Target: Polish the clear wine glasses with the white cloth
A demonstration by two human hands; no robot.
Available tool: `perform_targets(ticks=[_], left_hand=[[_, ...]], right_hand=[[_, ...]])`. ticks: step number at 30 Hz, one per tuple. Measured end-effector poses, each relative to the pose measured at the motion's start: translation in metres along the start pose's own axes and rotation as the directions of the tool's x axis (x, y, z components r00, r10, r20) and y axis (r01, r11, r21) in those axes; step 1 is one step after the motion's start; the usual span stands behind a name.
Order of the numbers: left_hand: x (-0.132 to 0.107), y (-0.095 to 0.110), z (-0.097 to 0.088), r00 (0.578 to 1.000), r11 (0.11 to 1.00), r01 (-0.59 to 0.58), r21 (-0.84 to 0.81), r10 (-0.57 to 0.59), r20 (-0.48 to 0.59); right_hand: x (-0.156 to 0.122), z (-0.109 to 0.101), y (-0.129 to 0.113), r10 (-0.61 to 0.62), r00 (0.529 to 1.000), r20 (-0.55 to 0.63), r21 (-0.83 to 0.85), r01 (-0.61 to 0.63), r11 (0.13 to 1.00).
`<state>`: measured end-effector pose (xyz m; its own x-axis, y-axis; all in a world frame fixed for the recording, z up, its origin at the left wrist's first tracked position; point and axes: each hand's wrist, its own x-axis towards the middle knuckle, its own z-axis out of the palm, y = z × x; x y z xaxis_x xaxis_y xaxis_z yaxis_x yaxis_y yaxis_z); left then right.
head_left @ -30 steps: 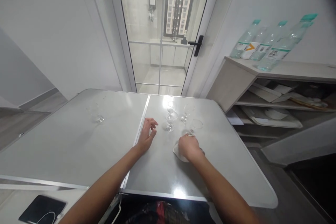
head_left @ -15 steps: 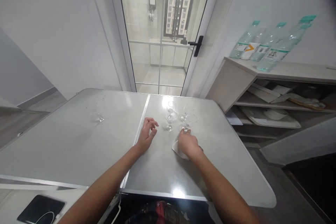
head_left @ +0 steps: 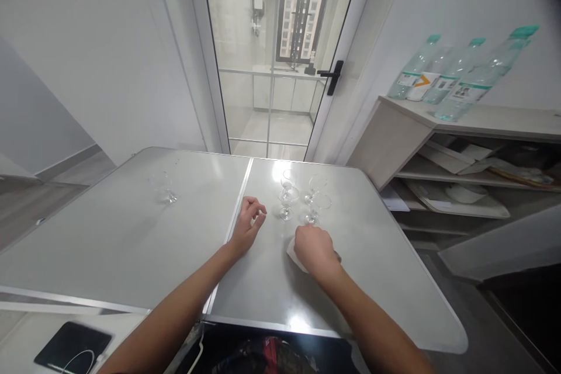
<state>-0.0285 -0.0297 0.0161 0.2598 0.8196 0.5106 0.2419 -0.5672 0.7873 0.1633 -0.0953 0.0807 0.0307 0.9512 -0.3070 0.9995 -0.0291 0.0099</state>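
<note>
My right hand (head_left: 314,245) is closed, with a white cloth (head_left: 298,257) showing on both sides beneath it. The fingertips are turned away from view. Just beyond the knuckles stands a clear stemmed glass (head_left: 322,202), its foot apart from the hand. Behind it is another clear glass (head_left: 317,182). To their left, two more stand one behind the other, the front glass (head_left: 289,196) and the rear glass (head_left: 287,178). My left hand (head_left: 249,225) rests beside the table seam, fingers loosely bent, thumb apart and nothing in it.
A lone clear glass (head_left: 166,190) stands on the left half of the grey table (head_left: 109,234). At the right, several plastic bottles (head_left: 464,93) stand on a shelf unit (head_left: 407,123). Beyond the table is a glass door (head_left: 245,93). A black flat object (head_left: 72,345) lies lower left.
My right hand has drawn back from the foot of the front right glass, the cloth staying under it, and its fingers have closed. The left hand is nearly unchanged. The view has shifted slightly.
</note>
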Motion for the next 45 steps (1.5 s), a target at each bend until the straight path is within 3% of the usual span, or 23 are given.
perform_targets(ticks=[3,5,7,9,12,15,17,20,22,25,27,29,31,33,34,37,40,42,44,45], left_hand=[[0.001,0.006,-0.001,0.988,0.997,0.029,-0.069,-0.018,0.154],[0.002,0.009,-0.002,0.944,0.987,0.079,-0.138,-0.030,0.329],[0.002,0.010,-0.003,0.887,0.968,0.140,-0.208,-0.029,0.462],[0.004,0.010,-0.004,0.880,0.944,0.178,-0.277,-0.027,0.474],[0.005,0.007,-0.008,0.924,0.912,0.206,-0.355,-0.062,0.377],[0.004,0.006,-0.011,0.902,0.906,0.250,-0.342,-0.090,0.421],[0.003,0.005,-0.011,0.929,0.911,0.227,-0.345,-0.096,0.358],[0.004,0.002,-0.009,0.994,0.918,0.109,-0.380,-0.092,0.064],[0.005,0.000,-0.009,0.991,0.916,0.079,-0.394,-0.113,-0.065],[0.006,-0.004,-0.009,0.973,0.916,0.147,-0.373,-0.203,-0.115],[0.005,-0.006,-0.011,0.961,0.933,0.186,-0.307,-0.237,-0.139],[0.004,-0.008,-0.013,0.953,0.952,0.187,-0.242,-0.236,-0.192],[0.005,-0.009,-0.018,0.940,0.967,0.168,-0.193,-0.216,-0.263],[0.007,-0.009,-0.024,0.919,0.974,0.154,-0.168,-0.203,-0.337],[0.009,-0.008,-0.027,0.908,0.975,0.151,-0.164,-0.203,-0.366],[0.012,-0.005,-0.035,0.897,0.980,0.145,-0.133,-0.187,-0.400],[0.014,-0.004,-0.044,0.929,0.997,0.082,0.004,-0.075,-0.363],[0.016,-0.005,-0.054,0.923,0.985,0.028,0.172,0.041,-0.384],[0.019,-0.008,-0.073,0.855,0.924,0.062,0.377,0.145,-0.498],[0.020,-0.009,-0.084,0.790,0.874,0.143,0.465,0.182,-0.585]], right_hand=[[-0.002,0.006,-0.014,-0.183,0.981,-0.056,-0.005,0.183,0.983],[0.002,0.012,-0.022,-0.279,0.957,-0.083,0.037,0.283,0.958],[0.008,0.019,-0.027,-0.301,0.942,-0.146,0.177,0.324,0.929],[0.013,0.022,-0.028,-0.265,0.925,-0.271,0.384,0.356,0.852],[0.018,0.022,-0.024,-0.097,0.853,-0.512,0.624,0.447,0.641],[0.020,0.019,-0.021,0.095,0.799,-0.593,0.750,0.506,0.425],[0.022,0.018,-0.019,0.080,0.825,-0.560,0.800,0.513,0.312],[0.023,0.017,-0.018,-0.101,0.863,-0.494,0.821,0.502,0.272],[0.022,0.015,-0.018,-0.192,0.838,-0.511,0.785,0.545,0.293],[0.017,0.012,-0.019,-0.256,0.757,-0.601,0.708,0.653,0.271],[0.016,0.012,-0.019,-0.289,0.750,-0.595,0.714,0.658,0.239],[0.018,0.013,-0.018,-0.243,0.810,-0.534,0.785,0.582,0.213],[0.021,0.013,-0.017,-0.171,0.885,-0.433,0.884,0.454,0.111],[0.023,0.012,-0.016,-0.237,0.927,-0.292,0.956,0.290,-0.046],[0.024,0.012,-0.015,-0.332,0.918,-0.215,0.976,0.195,-0.095],[0.024,0.013,-0.015,-0.551,0.832,-0.065,0.998,0.043,-0.054],[0.025,0.021,-0.019,-0.566,0.813,-0.134,0.989,0.147,-0.023],[0.026,0.028,-0.023,-0.559,0.811,-0.174,0.979,0.204,-0.008],[0.029,0.036,-0.026,-0.565,0.806,-0.174,0.969,0.243,0.048],[0.030,0.039,-0.028,-0.572,0.801,-0.174,0.959,0.270,0.086]])
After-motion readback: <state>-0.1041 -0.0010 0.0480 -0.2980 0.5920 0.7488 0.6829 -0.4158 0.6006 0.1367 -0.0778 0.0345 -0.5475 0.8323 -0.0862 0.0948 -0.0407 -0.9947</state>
